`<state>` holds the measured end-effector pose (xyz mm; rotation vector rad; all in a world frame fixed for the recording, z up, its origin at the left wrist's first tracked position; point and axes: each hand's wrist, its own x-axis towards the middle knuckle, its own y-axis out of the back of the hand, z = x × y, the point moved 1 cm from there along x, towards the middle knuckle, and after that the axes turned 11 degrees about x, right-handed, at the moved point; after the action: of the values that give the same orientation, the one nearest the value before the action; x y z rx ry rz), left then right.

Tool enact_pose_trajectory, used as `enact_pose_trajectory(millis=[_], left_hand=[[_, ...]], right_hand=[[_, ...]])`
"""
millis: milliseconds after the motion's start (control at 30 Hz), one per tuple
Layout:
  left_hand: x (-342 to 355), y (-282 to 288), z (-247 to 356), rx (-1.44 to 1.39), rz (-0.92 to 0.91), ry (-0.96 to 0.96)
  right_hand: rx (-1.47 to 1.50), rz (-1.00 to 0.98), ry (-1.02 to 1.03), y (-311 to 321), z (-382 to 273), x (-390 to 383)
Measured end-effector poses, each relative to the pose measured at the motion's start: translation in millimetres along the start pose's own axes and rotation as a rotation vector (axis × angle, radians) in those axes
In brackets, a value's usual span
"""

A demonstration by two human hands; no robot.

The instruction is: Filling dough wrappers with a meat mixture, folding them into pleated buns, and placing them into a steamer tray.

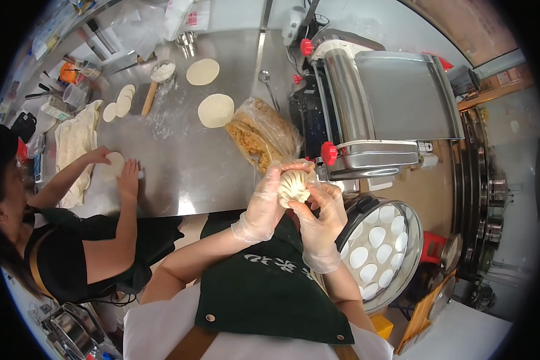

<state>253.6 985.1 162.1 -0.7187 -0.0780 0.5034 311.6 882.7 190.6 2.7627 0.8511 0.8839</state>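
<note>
Left hand (263, 201): clear-gloved, half closed into a cup, fingers curved round the far side of the bun (292, 186) and supporting its left side. Right hand (323, 217): clear-gloved, narrowly open, thumb and fingers pressed to the pleated right side of the bun. The bun is held upright between the two hands in front of the apron (252, 294), off any surface, near the front edge of the table (174, 162).

Edges, as observed from where I stand: just beyond the hands lies the bag (261, 135) of brown filling, its mouth spread toward the table's middle. The machine (366, 102) closes off the far right, one red knob (329, 153) standing near the right hand. Below and right of that hand sits the round pan (416, 247), holding white rounds (377, 236); its rim is near the right wrist.

Room for moving: to the left, a broad stretch of floured steel separates the bag from the co-worker's hands (128, 177), which rest flattened about a dough disc (114, 166), well apart from the gloved pair. Behind the bag, two larger discs (216, 111) lie flat, apart from each other, with a spoon (270, 89) to their right. Farther left lie a rolling pin (150, 99) and a flour bowl (162, 71)
</note>
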Motion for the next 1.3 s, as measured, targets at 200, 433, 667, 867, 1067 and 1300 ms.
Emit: enact_pose_trajectory(millis=[200,433,667,867,1067,1300], left_hand=[[-2,-2,26,0.142,-0.287,0.149],[-7,-9,42,0.226,-0.473,0.626],[-24,-5,18,0.246,-0.384,0.513],[-44,-10,-13,0.352,0.040,-0.146],[-67,4,23,0.335,-0.156,0.037],[-93,37,57,0.315,-0.405,0.649]], right_hand=[[-0.117,-0.306,0.419,37,-13,23],[0.125,-0.751,0.491,56,-19,47],[0.043,-0.829,0.587,57,0,33],[0.138,-0.250,0.148,35,-12,-15],[0.044,-0.376,0.481,28,-30,-16],[0.140,-0.809,0.643,3,-55,-16]])
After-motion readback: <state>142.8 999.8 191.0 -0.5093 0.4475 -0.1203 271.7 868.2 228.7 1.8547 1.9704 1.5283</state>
